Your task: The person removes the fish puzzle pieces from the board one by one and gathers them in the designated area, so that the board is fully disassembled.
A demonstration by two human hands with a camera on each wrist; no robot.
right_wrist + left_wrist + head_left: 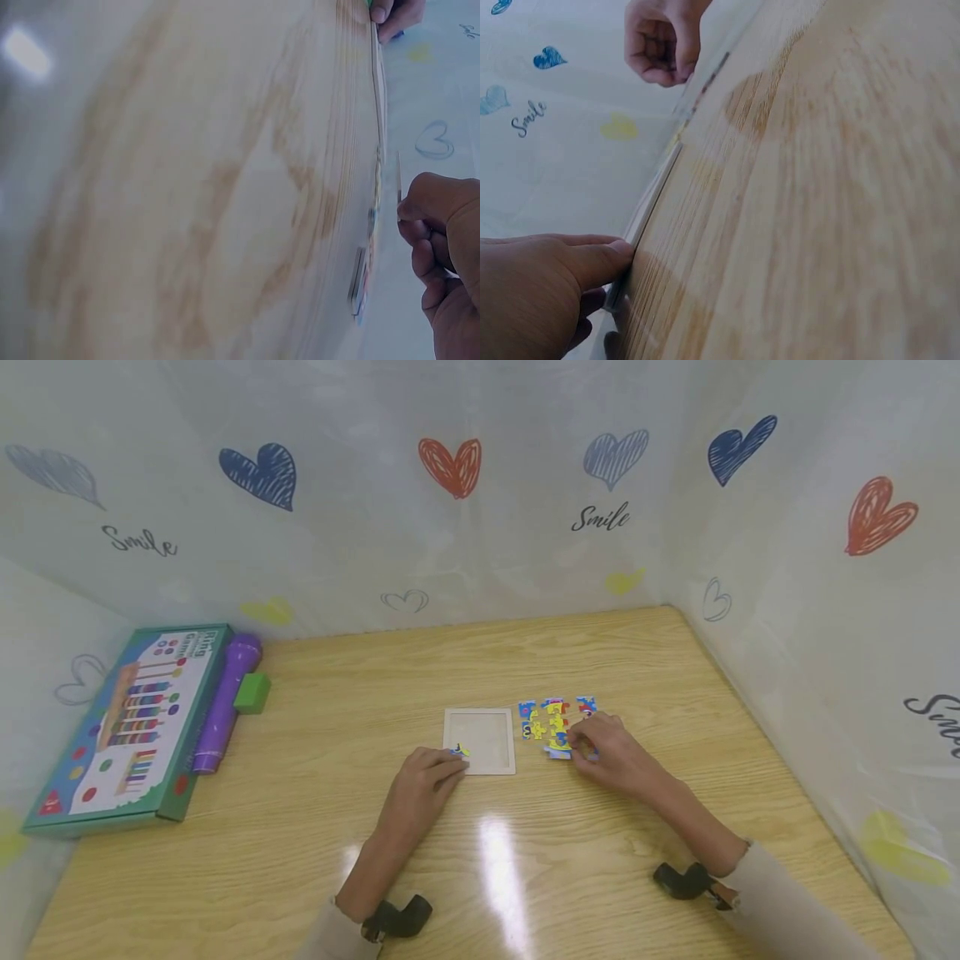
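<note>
A square light wooden puzzle tray (514, 743) lies on the table, with a small blue-and-yellow jigsaw piece (461, 749) inside its left side. My left hand (425, 774) holds the tray's near left corner; in the left wrist view its thumb (619, 251) touches the near edge. To the right of the tray, several colourful jigsaw pieces (557, 720) lie loosely grouped. Over their right side is my right hand (611, 752). In the right wrist view, the right hand (450, 232) pinches a thin jigsaw piece (399, 176), seen edge-on and raised off the table. Its picture is hidden.
At the table's left side lies a boxed ring game (127, 727). Beside it are a purple microphone-shaped toy (227, 702) and a green cube (252, 693). A pale curtain (510, 552) printed with hearts surrounds the back and sides of the wooden table (337, 693).
</note>
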